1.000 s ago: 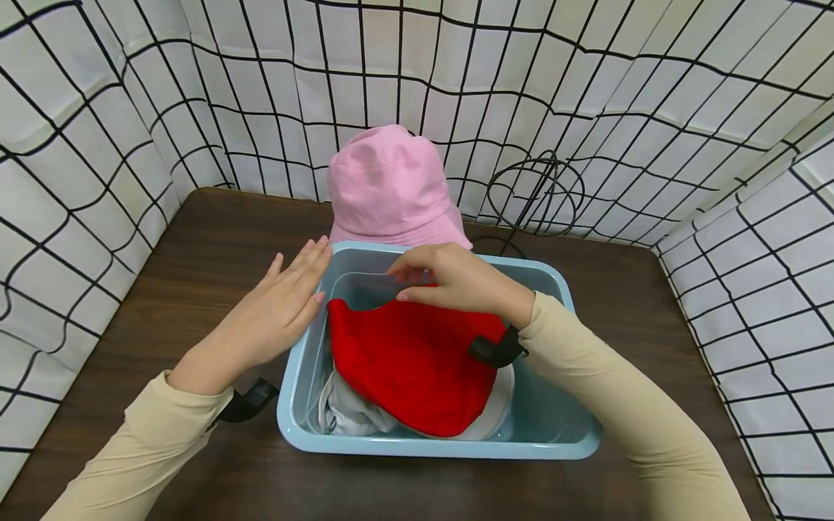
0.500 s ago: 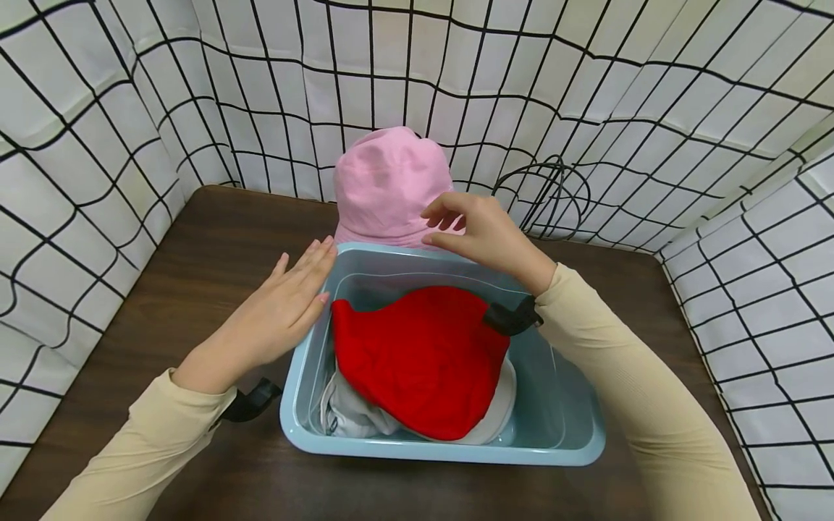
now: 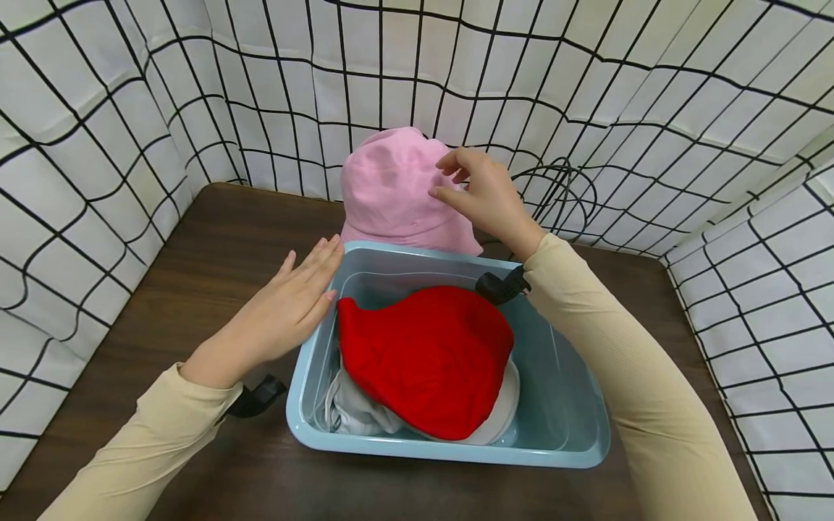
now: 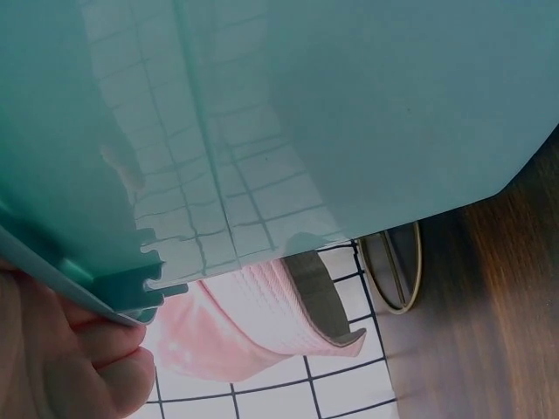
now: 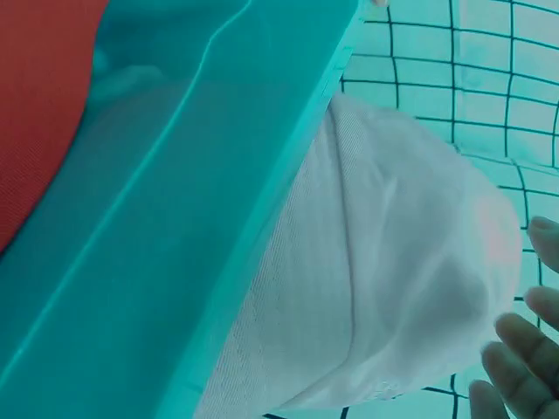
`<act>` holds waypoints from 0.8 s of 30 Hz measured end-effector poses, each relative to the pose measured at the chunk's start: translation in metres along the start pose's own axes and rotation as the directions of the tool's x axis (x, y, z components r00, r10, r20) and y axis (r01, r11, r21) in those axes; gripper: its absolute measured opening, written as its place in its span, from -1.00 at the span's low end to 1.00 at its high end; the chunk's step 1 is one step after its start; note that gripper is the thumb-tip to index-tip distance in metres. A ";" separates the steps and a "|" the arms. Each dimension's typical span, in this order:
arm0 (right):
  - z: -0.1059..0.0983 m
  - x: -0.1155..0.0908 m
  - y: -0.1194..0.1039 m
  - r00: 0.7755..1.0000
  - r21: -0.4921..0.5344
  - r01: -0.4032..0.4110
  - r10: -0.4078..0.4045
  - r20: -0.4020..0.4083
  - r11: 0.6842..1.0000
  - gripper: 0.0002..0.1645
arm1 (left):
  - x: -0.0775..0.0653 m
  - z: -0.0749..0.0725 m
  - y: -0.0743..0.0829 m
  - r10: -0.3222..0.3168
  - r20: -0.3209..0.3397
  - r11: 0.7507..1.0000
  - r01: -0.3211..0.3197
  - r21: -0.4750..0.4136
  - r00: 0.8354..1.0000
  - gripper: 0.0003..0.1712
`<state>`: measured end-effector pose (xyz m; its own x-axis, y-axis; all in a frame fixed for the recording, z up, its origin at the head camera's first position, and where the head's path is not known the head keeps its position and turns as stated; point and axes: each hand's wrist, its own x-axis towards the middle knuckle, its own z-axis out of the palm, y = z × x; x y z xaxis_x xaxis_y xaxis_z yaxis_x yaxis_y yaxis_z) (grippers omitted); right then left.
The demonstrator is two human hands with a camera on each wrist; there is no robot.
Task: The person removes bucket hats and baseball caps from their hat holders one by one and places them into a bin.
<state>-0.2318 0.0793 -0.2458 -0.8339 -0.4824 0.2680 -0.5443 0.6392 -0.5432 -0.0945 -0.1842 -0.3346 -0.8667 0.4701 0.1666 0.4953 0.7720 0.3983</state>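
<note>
A pale blue plastic tub (image 3: 456, 454) holds a red cloth hat (image 3: 423, 362), which lies over a light grey hat (image 3: 361, 411). Behind its far rim stands a pink bucket hat (image 3: 397, 195), crown up. My left hand (image 3: 276, 315) rests along the tub's left rim with straight fingers; in the left wrist view its fingers (image 4: 113, 367) show right at the rim. My right hand (image 3: 489, 192) is at the right side of the pink hat's crown, fingers loosely bent, nothing in its grasp. In the right wrist view its fingers (image 5: 520, 353) spread beside the crown.
A brown wooden tabletop (image 3: 215, 449) lies under the tub. Black wire grid panels (image 3: 274, 108) backed in white enclose the back and sides. A coiled black wire piece (image 3: 567, 195) stands at the back right, close behind my right hand.
My right hand has moved from above the red hat, up and away over the tub's far rim, to the pink hat. My left hand has stayed at the left rim.
</note>
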 end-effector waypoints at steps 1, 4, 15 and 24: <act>0.000 0.002 0.001 1.000 -0.011 -0.003 0.003 -0.012 1.000 -0.58 | 0.000 0.000 0.000 0.001 0.000 1.000 -0.001 0.000 1.000 -0.28; 0.002 0.009 0.004 0.999 -0.026 -0.006 0.005 -0.049 1.000 -0.56 | 0.001 0.000 0.000 0.002 -0.001 1.000 -0.002 -0.001 1.000 -0.27; 0.009 0.030 0.005 0.996 -0.089 -0.038 0.031 -0.080 0.995 -0.58 | 0.001 0.001 0.001 -0.016 0.008 1.000 0.016 -0.006 1.000 -0.26; 0.010 0.051 0.007 0.996 -0.084 -0.071 0.065 -0.069 0.994 -0.61 | -0.002 0.000 0.001 -0.014 0.000 1.000 0.014 -0.010 1.000 -0.27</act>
<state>-0.2774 0.0529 -0.2442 -0.8719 -0.3974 0.2860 -0.4895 0.7196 -0.4924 -0.0928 -0.1845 -0.3343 -0.8738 0.4592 0.1604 0.4822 0.7745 0.4094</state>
